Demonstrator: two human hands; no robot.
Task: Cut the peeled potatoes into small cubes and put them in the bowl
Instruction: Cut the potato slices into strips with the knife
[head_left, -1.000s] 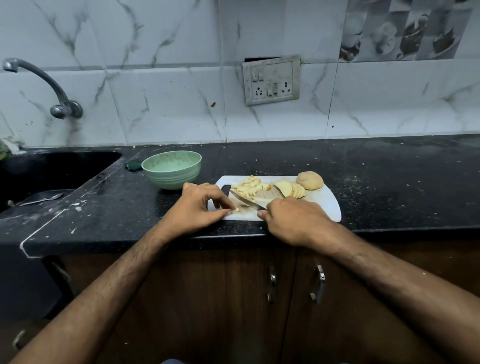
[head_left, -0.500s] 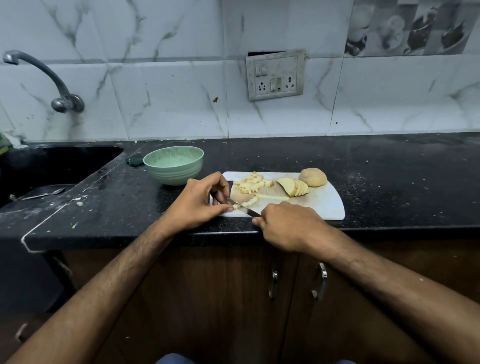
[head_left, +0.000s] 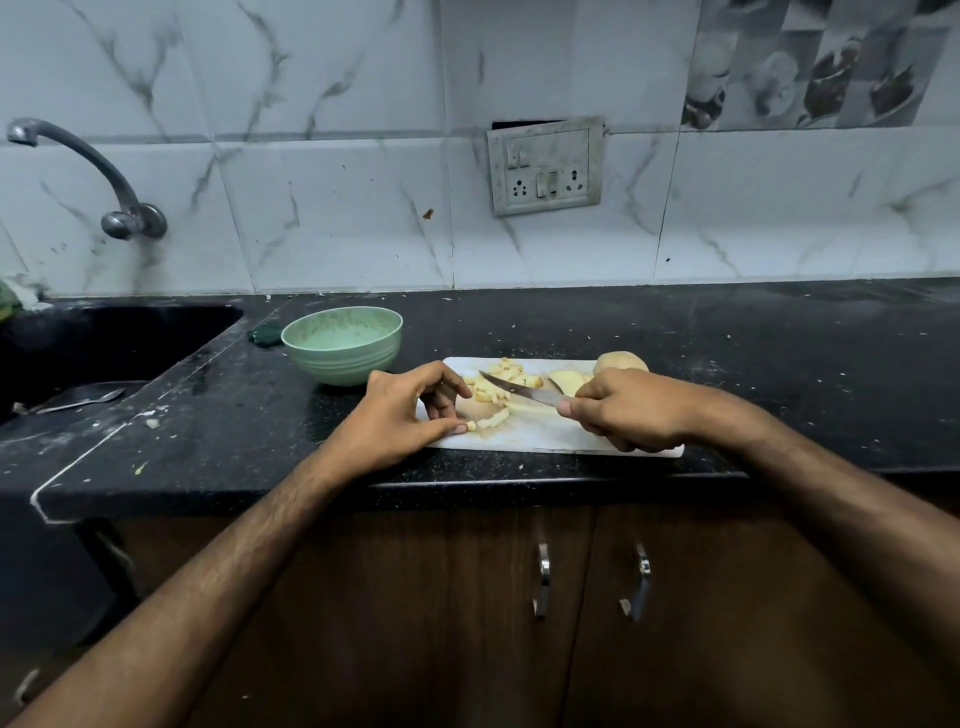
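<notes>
A white cutting board (head_left: 545, 441) lies on the black counter. On it sit a pile of small potato cubes (head_left: 501, 376), a few potato strips (head_left: 493, 415), some slices (head_left: 566, 382) and a whole peeled potato (head_left: 621, 361) at the back right. My right hand (head_left: 628, 410) grips a knife (head_left: 519, 389) by the handle, its blade raised and pointing left over the cubes. My left hand (head_left: 410, 415) rests at the board's left end, fingers curled, thumb tip touching a small piece (head_left: 471, 426). The pale green bowl (head_left: 343, 345) stands left of the board and looks empty.
A dark sink (head_left: 104, 348) with a spoon (head_left: 78, 400) in it lies to the left under a wall tap (head_left: 78, 171). A small green scrubber (head_left: 265, 336) sits beside the bowl. A switch plate (head_left: 545, 166) is on the tiled wall. Cabinet doors (head_left: 540, 577) are below the counter.
My right hand has lifted the knife off the board and swung the blade back over the cube pile. My left hand stayed at the board's left end.
</notes>
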